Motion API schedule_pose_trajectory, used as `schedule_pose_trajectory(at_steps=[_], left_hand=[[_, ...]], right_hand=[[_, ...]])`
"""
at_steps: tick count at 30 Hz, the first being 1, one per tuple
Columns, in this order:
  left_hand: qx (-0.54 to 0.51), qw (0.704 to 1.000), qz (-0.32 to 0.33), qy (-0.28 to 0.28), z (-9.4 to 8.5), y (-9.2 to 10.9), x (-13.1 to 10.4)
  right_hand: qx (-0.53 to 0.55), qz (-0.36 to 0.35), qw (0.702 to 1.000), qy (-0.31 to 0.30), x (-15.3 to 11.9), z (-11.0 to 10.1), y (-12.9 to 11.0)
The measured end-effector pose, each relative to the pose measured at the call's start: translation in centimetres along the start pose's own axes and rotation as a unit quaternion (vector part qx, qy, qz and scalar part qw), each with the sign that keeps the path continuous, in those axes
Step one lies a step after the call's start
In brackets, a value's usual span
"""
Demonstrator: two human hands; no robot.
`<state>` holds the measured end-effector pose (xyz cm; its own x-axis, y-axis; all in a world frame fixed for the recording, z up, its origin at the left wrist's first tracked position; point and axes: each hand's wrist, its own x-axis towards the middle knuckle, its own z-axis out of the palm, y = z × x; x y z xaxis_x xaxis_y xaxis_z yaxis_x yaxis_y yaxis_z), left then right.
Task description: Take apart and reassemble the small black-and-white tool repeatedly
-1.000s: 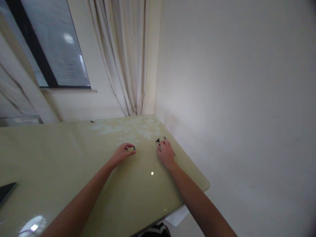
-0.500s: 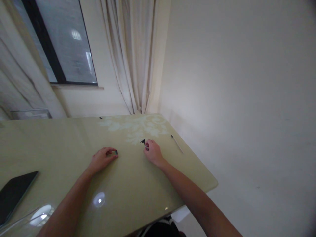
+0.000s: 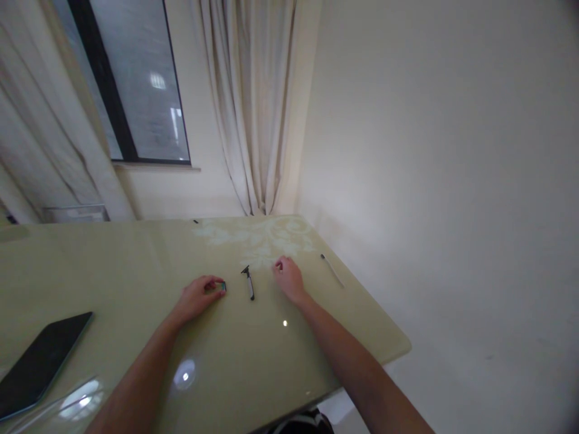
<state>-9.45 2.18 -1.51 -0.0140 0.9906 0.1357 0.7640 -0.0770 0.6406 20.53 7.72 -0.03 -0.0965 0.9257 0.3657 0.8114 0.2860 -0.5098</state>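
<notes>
The razor [image 3: 250, 286] had just been released by the right hand [image 3: 288, 278], which was drawn apart loosely curled, and was left lying on the desk [image 3: 253, 361] between the 2 hands, held by neither, while a small teal-edged object [image 3: 224, 287] was kept pinched by the left hand [image 3: 198, 296].

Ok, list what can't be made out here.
In the head view:
Small piece: too small to identify, partly covered by the left hand.
Inside of the right hand: hidden by its curled fingers.
Dark slab: cut off by the left picture edge.
Dark item far across the table: too small to name.
</notes>
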Motion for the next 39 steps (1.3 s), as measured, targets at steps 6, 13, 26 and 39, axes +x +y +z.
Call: schedule_pose_trajectory(at_steps=[6, 13, 26, 39], left_hand=[[0.050, 0.996, 0.020, 0.070, 0.6, 1.0, -0.2], [0.138, 0.984, 0.112, 0.032, 3.7, 6.9, -2.3], [0.242, 0.968, 0.062, 0.013, 5.9, 9.3, -3.9], [0.266, 0.963, 0.036, 0.002, 5.6, 9.7, -3.8]], right_hand=[[-0.192, 0.136, 0.969, 0.070, 0.4, -8.3, 10.0], [-0.134, 0.138, 0.981, -0.008, -0.8, -7.8, 9.8], [0.023, -0.023, 0.998, -0.062, -2.4, 2.0, -2.9], [0.182, 0.042, 0.982, -0.013, -2.4, 2.0, -1.9]])
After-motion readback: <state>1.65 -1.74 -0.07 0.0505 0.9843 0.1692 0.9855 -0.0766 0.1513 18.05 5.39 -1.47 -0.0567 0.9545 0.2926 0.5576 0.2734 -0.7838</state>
